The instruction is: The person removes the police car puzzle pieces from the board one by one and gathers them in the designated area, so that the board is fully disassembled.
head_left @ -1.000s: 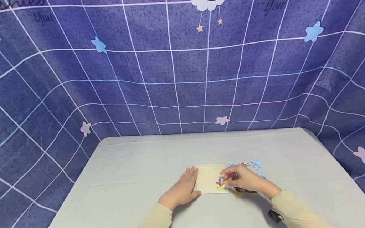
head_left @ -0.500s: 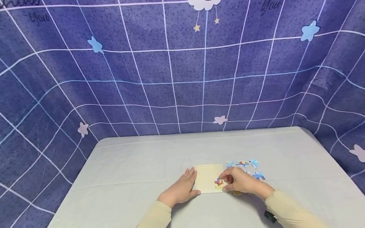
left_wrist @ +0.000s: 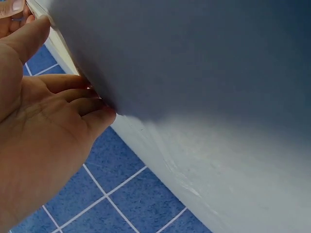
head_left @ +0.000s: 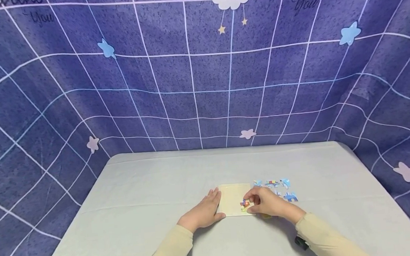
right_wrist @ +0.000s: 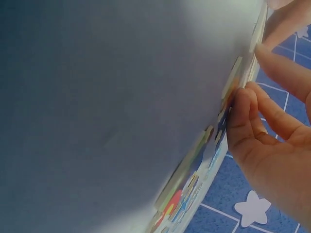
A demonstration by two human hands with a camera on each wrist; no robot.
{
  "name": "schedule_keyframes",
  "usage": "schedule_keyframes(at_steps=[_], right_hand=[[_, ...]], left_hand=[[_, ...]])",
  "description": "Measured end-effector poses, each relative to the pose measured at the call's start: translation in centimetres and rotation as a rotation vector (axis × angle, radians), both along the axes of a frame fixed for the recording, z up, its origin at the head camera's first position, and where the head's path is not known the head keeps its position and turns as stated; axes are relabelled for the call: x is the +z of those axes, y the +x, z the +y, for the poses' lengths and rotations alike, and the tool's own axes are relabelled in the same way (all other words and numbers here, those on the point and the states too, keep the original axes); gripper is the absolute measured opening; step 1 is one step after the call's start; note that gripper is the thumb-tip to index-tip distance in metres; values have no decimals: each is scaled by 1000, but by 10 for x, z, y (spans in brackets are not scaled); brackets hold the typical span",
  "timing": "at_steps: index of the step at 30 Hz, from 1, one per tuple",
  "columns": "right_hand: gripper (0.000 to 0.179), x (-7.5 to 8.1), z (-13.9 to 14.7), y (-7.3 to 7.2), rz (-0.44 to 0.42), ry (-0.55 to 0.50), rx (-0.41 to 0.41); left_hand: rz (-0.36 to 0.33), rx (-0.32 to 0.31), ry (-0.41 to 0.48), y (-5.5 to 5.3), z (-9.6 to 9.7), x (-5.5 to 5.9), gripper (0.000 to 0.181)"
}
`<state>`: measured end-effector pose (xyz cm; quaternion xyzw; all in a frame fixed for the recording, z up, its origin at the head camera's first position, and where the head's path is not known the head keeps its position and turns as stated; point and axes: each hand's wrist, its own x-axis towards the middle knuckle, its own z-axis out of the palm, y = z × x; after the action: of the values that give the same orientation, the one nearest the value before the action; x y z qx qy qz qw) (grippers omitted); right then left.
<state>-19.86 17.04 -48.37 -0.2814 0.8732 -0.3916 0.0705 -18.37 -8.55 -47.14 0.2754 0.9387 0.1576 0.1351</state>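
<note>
A cream-coloured puzzle tray (head_left: 229,198) lies flat on the table. My left hand (head_left: 202,211) rests at its left edge, fingers extended and thumb by the near left corner. In the left wrist view those fingertips (left_wrist: 99,114) reach along the tray's side. At the tray's near right corner is a small jigsaw piece (head_left: 244,203) with red, purple and green printing. My right hand (head_left: 268,202) pinches it, index finger on the far side and thumb on the near side. The curled fingers cover part of the piece.
Several loose jigsaw pieces (head_left: 290,197), mostly blue, lie right of the tray, some hidden under my right hand. A grey-white cloth covers the table (head_left: 143,213). A blue gridded curtain (head_left: 201,76) with stars hangs behind and at both sides.
My right hand has moved slightly left and down onto the jigsaw piece at the tray's corner, and its fingers have closed in around it. The left hand stays at the tray's edge.
</note>
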Motion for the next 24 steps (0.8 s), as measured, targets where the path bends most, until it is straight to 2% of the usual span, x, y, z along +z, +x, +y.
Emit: schedule_keyframes(at_steps=[10,24], right_hand=[[27,0,-3,-2,-5,-2,-23],[22,0,-3,-1,-17,-111,-16]], left_hand=[[-2,10,-9,-2,1,-4,77],[-3,1,-9,-3,0,-5,76]])
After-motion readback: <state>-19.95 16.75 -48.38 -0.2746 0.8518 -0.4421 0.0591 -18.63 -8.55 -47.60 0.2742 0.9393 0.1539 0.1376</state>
